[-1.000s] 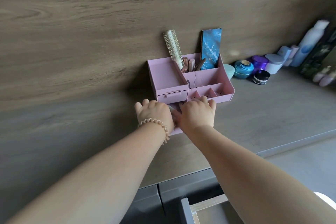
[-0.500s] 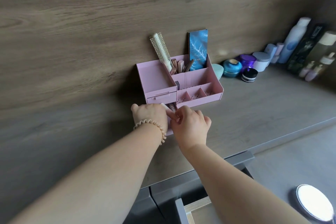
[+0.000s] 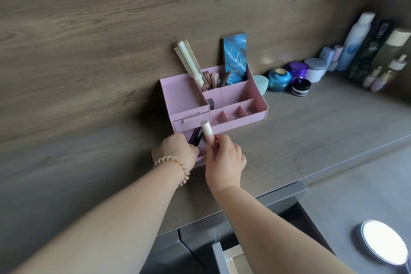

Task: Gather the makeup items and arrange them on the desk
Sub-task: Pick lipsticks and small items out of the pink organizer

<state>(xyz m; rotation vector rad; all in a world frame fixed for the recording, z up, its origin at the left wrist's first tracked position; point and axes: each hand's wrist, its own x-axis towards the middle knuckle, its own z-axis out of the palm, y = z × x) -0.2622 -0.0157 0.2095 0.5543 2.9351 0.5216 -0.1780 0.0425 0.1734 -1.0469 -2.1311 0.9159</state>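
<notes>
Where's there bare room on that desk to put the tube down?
Bare desk lies right of the pink organizer, in front of the jars, and left of it along the wall. Crowded: jars and bottles at the back right.

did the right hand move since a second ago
Yes: the right hand drew back from the pink organizer toward the person, gripping a pale tube.
</notes>
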